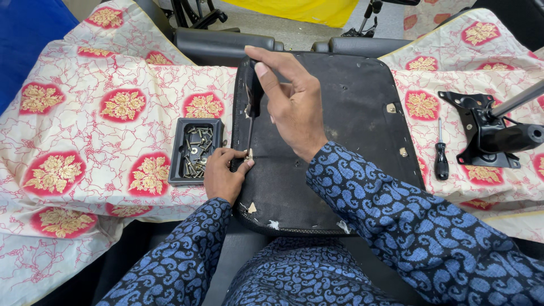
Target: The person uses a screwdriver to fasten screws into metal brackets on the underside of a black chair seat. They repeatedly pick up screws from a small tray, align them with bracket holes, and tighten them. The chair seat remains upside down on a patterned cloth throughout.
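A black chair seat base [351, 113] lies upside down in front of me on a patterned cloth. My right hand [292, 105] grips the black handle of a screwdriver [252, 99], whose shaft points down at the seat's left edge. My left hand [222, 173] pinches a small screw [249, 153] right under the screwdriver tip, fingers resting on the seat's edge. Both arms wear blue patterned sleeves.
A black tray [177, 164] with several screws and washers sits just left of my left hand. A second black-handled screwdriver [441, 156] and a black chair mechanism with a metal post [490, 133] lie to the right. The white and red floral cloth [102, 141] covers the surface.
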